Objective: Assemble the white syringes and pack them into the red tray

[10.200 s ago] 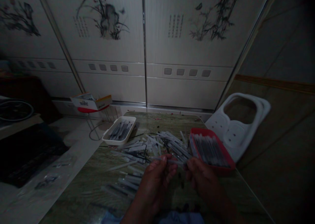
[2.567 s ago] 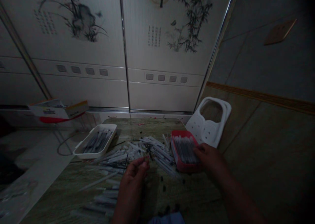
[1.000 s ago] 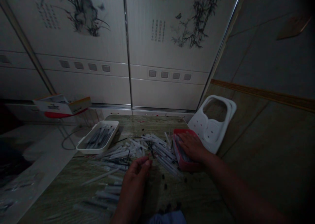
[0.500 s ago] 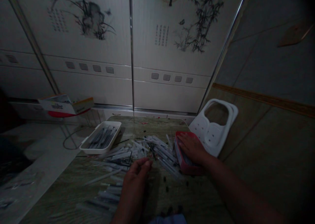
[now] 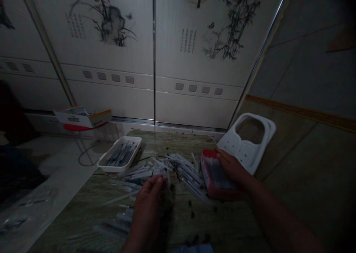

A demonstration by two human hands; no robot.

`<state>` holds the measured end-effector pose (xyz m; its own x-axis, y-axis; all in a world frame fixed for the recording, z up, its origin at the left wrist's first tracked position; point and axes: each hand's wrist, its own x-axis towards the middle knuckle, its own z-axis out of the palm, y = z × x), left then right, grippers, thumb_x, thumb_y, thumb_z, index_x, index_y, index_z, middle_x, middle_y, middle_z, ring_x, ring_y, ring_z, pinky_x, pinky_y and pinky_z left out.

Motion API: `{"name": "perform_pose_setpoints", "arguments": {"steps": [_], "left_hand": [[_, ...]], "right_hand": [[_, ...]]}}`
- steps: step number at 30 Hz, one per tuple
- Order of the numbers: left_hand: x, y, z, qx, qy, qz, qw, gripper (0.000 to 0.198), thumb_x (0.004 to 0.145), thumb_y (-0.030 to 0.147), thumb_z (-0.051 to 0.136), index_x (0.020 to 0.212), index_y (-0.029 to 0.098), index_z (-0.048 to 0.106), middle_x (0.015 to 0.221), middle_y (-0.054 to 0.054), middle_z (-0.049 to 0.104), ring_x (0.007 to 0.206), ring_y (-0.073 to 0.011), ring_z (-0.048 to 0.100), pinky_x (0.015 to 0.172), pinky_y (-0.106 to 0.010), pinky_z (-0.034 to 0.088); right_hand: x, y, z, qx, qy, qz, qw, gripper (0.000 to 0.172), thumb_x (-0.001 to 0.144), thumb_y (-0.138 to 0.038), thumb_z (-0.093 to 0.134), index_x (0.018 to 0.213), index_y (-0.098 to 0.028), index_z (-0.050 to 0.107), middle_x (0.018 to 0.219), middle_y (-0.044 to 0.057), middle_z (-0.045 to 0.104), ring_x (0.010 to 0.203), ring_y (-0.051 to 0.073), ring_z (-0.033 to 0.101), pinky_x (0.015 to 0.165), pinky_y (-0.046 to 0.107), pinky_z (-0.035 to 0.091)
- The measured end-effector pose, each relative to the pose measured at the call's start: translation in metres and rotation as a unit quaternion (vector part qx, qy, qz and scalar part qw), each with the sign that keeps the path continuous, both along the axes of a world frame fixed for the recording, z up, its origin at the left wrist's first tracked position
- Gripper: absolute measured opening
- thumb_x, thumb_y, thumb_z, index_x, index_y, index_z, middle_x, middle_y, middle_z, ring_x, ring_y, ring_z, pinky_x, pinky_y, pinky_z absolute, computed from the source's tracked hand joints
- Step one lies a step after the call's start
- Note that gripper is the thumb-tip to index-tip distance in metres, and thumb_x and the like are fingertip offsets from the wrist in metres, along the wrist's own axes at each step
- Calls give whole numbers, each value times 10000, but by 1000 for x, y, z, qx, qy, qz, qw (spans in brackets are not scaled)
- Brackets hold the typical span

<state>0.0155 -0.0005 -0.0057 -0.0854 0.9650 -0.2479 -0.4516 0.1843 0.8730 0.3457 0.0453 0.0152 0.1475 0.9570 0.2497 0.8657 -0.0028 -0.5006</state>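
A heap of thin white pen tubes [image 5: 172,169] lies across the middle of a green marbled table [image 5: 222,223]. My left hand [image 5: 150,199] rests at the near edge of the heap, fingers curled together with the tips among the tubes; what they pinch is too dim to make out. My right hand [image 5: 232,167] lies on the right rim of a red tray [image 5: 207,178] filled with a row of tubes, fingers bent over its far right edge.
A white tray [image 5: 107,167] holding dark pens sits at the table's left far corner. A white plastic moulded frame [image 5: 250,149] leans against the tiled wall on the right. A cardboard box on a red stool [image 5: 82,117] stands left of the table. Small dark bits [image 5: 191,208] dot the near tabletop.
My right hand has slid from lying flat over the red tray's tubes to its right rim, uncovering them. My left hand has stayed at the heap's edge.
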Motion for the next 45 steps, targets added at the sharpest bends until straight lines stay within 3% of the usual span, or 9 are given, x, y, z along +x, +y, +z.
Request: {"name": "perform_pose_setpoints", "arguments": {"steps": [6,9,12,16,24,29,38,45], "left_hand": [[-15,8,4,-2,-70,79,994,355,726,421,824,950,180,692,918,-31,739,825,-149,679,740,-253,504],[-25,10,12,4,-98,117,988,292,747,359,806,944,179,686,908,-28,735,798,-143,681,684,-239,506],[-34,11,22,2,-132,137,982,205,769,261,772,933,179,681,880,-22,728,762,-132,682,639,-224,508],[-45,10,33,-10,-160,164,973,109,835,195,695,942,183,676,865,-22,722,738,-121,681,632,-215,522],[-68,7,44,-7,-197,174,965,52,868,157,661,911,178,683,857,-26,715,744,-128,680,604,-217,525],[-84,2,55,9,-198,204,959,76,854,136,672,910,185,689,883,-3,711,742,-109,672,600,-205,519],[-110,9,43,11,-208,241,948,154,792,49,663,882,175,669,749,29,636,607,-83,601,523,-190,470],[-115,13,41,-27,-222,257,940,123,836,60,623,882,170,655,738,27,630,581,-75,589,511,-187,451]], "right_hand": [[-18,-21,23,78,52,-46,995,527,1001,-464,328,1352,-174,593,1347,124,662,1245,253,609,1029,383,470],[-42,-40,35,130,101,-63,984,438,989,-489,389,1195,-217,663,1138,84,740,1045,245,675,869,331,504],[-71,-60,38,103,136,-13,985,352,976,-485,439,1045,-242,684,961,40,742,863,219,671,734,295,481],[-107,-73,23,-15,178,66,982,282,962,-444,471,910,-235,652,804,11,691,764,200,643,650,276,448],[-151,-72,-8,-126,86,130,980,95,859,-234,517,843,-236,610,782,-14,673,742,175,630,614,251,363],[-177,-71,-7,-155,3,159,975,101,824,-190,553,877,-236,626,873,8,697,793,178,627,637,254,334],[-230,-62,-11,-184,-94,181,962,125,870,-220,546,886,-230,670,900,34,742,822,177,661,624,261,301],[-252,-50,-8,-181,-150,169,957,139,855,-213,560,897,-211,693,918,77,763,833,215,689,623,293,285]]}}
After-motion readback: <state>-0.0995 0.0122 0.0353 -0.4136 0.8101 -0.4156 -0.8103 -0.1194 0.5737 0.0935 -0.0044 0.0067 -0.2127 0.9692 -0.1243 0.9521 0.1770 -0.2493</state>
